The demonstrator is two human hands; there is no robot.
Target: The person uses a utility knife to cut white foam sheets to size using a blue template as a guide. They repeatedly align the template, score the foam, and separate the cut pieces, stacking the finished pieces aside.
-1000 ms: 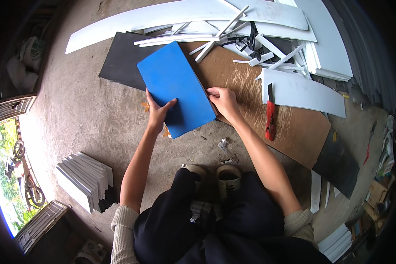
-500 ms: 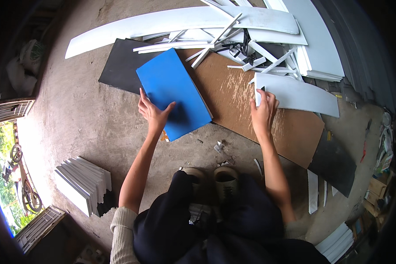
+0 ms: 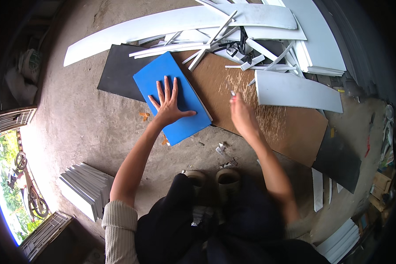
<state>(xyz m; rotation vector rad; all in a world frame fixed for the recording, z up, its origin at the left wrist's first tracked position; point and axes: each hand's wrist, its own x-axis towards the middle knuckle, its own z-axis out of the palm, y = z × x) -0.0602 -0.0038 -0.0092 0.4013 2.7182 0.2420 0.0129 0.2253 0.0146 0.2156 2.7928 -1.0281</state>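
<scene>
Technician: Where is the workpiece?

Supervisor: The blue sheet (image 3: pixel 187 99) lies flat and slanted, overlapping the black sheet (image 3: pixel 119 70) at its upper left and the brown board (image 3: pixel 290 132) along its right edge. A paler layer shows beneath that edge.

Technician: State of the hands?

Supervisor: The left hand (image 3: pixel 166 110) rests on the blue sheet, fingers spread, thumb extended sideways. The right hand (image 3: pixel 243 115) is over the brown board, apart from the sheet, fingers closed around a slim tool (image 3: pixel 232 93). Blur and the grip hide most of it; the silvery tip and a trace of red suggest a cutter.

Technician: Which step is in hand?

Supervisor: Judging by the posture, steadying the sheet with the tool at the ready. The next move calls for firm left-hand pressure, with those fingers clear of the tip.

Technician: Surroundings?

Supervisor: To the right, a white panel (image 3: pixel 299 90); beyond the board, white strips (image 3: pixel 253 62); at lower left, on the floor (image 3: pixel 92 110), a stack of white pieces (image 3: pixel 84 191).
</scene>
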